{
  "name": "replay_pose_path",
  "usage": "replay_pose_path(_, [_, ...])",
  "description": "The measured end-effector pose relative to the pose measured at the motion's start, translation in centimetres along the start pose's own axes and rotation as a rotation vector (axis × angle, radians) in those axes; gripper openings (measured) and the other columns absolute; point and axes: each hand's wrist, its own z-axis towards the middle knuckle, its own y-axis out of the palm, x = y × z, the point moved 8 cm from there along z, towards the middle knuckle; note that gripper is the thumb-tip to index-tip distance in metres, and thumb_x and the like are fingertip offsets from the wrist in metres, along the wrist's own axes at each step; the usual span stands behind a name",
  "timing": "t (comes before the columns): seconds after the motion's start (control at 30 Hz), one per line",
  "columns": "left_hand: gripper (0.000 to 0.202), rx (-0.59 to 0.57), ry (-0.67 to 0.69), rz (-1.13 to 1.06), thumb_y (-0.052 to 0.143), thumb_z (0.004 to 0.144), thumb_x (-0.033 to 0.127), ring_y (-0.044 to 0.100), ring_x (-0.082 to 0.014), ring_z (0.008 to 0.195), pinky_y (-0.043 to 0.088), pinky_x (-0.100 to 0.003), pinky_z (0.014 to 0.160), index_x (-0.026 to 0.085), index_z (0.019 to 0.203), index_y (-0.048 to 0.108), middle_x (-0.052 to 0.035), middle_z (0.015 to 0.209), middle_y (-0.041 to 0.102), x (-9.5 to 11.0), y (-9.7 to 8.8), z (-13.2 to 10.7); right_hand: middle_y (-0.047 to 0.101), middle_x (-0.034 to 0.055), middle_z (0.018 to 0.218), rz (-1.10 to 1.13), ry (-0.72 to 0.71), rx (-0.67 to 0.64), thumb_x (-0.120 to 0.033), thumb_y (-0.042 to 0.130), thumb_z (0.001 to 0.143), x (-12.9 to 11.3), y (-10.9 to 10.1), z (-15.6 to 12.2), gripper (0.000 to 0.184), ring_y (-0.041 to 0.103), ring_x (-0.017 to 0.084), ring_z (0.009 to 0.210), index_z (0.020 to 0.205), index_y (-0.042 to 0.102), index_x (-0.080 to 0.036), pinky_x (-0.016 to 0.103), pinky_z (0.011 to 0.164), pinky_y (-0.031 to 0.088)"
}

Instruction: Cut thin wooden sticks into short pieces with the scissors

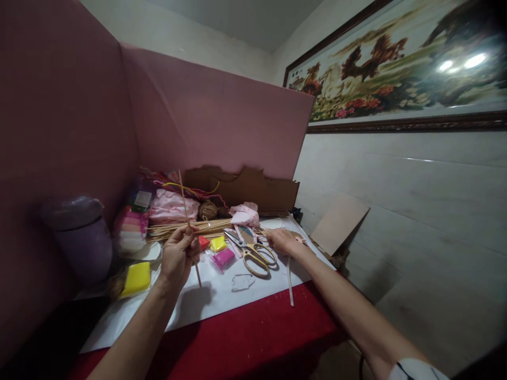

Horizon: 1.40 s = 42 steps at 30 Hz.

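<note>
My left hand [179, 254] is raised over the white sheet and pinches a thin wooden stick [182, 195], which stands nearly upright, tilted a little. My right hand [282, 241] is low at the right, its fingers curled down by the ends of a bundle of wooden sticks [158, 232]; its fingertips are hidden. Gold-handled scissors [255, 258] lie just left of it, blades toward the back left. A pale translucent rod [290, 285] shows below that hand. Between my hands are small packets in yellow [218, 243], magenta [223, 258] and red [203, 242].
White paper [190, 311] covers part of the red cloth [237, 338]. Twine [208, 210], pink dotted fabric [174, 206] and torn cardboard [245, 190] sit at the back. A lidded purple container [83, 248] and a larger yellow packet [137, 278] stand left. Pink panels [222, 116] enclose the left and back.
</note>
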Motion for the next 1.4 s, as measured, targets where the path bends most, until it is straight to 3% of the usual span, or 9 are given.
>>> replay_pose_path(0.17, [0.013,0.002,0.005,-0.004,0.066,0.071,0.024,0.031,-0.0027,0.038,0.024,-0.014,0.039,0.016,0.077,0.059,0.0066,0.046,0.041,0.1,0.0,0.0,0.068,0.0127,0.088,0.012,0.048,0.054,-0.011,0.051,0.079,0.1,-0.9,0.3,0.019,0.061,0.024,0.085,0.082,0.069,-0.017,0.027,0.068,0.036])
replay_pose_path(0.27, [0.013,0.0,0.01,-0.022,0.068,0.069,0.023,0.032,-0.0028,0.039,0.023,-0.014,0.039,0.016,0.076,0.058,0.0066,0.046,0.04,0.1,0.1,0.1,0.066,0.0118,0.096,0.027,0.056,0.116,-0.011,0.046,0.082,-0.2,-1.6,-0.2,0.023,0.059,0.021,0.088,0.092,0.066,-0.017,0.026,0.069,0.035])
replay_pose_path(0.47, [0.014,-0.048,0.001,-0.039,0.068,0.07,0.024,0.033,-0.003,0.038,0.022,-0.015,0.04,0.015,0.074,0.057,0.0067,0.045,0.04,-0.2,0.5,-0.2,0.064,0.0068,0.092,0.306,-0.127,0.134,-0.023,0.052,0.081,-4.8,-1.2,-2.9,0.012,0.056,0.017,0.085,0.087,0.059,-0.016,0.023,0.068,0.034])
replay_pose_path(0.6, [0.016,-0.069,0.001,-0.032,0.069,0.068,0.024,0.033,-0.0032,0.038,0.02,-0.016,0.04,0.015,0.072,0.056,0.007,0.045,0.039,-0.2,0.8,-0.5,0.062,0.0096,0.099,0.332,-0.081,0.027,-0.018,0.058,0.073,-6.5,0.8,-3.9,0.031,0.056,0.019,0.085,0.102,0.051,-0.015,0.023,0.065,0.032])
replay_pose_path(0.73, [0.019,-0.072,0.003,-0.035,0.071,0.068,0.025,0.033,-0.0032,0.038,0.02,-0.017,0.04,0.015,0.071,0.055,0.0072,0.045,0.039,-0.1,0.8,-0.6,0.06,0.0118,0.105,0.428,-0.137,0.071,-0.01,0.053,0.071,-7.1,0.4,-3.6,0.043,0.055,0.02,0.091,0.113,0.046,-0.013,0.023,0.068,0.034])
replay_pose_path(1.03, [0.019,-0.125,0.008,0.002,0.068,0.071,0.03,0.028,-0.0029,0.039,0.018,-0.017,0.041,0.014,0.073,0.058,0.0083,0.044,0.034,-0.5,2.0,-1.3,0.06,0.0012,0.079,0.769,-0.095,0.054,-0.037,0.068,0.063,-5.4,-2.5,-5.0,0.051,0.052,0.015,0.065,0.109,0.059,-0.017,0.024,0.057,0.037])
replay_pose_path(1.2, [0.017,-0.133,0.0,-0.019,0.063,0.075,0.03,0.026,-0.0032,0.04,0.018,-0.017,0.041,0.014,0.076,0.058,0.0082,0.045,0.032,-0.4,2.0,-1.5,0.051,-0.0034,0.065,1.104,-0.021,-0.155,-0.049,0.068,0.062,-5.5,-1.1,-7.2,0.053,0.046,0.01,0.053,0.103,0.054,-0.017,0.023,0.051,0.039])
replay_pose_path(1.3, [0.018,-0.118,-0.017,-0.032,0.063,0.075,0.031,0.025,-0.0031,0.04,0.017,-0.017,0.041,0.014,0.075,0.058,0.0085,0.044,0.03,-0.3,1.8,-1.5,0.05,-0.0039,0.066,1.256,-0.118,-0.129,-0.057,0.068,0.059,-6.3,-2.2,-8.4,0.056,0.046,0.009,0.056,0.094,0.047,-0.019,0.022,0.053,0.041])
replay_pose_path(1.4, [0.019,-0.112,-0.032,-0.038,0.064,0.074,0.031,0.024,-0.003,0.039,0.015,-0.017,0.04,0.014,0.074,0.058,0.0086,0.044,0.03,-0.2,2.0,-1.8,0.047,-0.0048,0.064,1.232,-0.204,-0.089,-0.062,0.067,0.059,-7.1,-3.9,-9.6,0.057,0.042,0.009,0.052,0.092,0.044,-0.021,0.02,0.047,0.037])
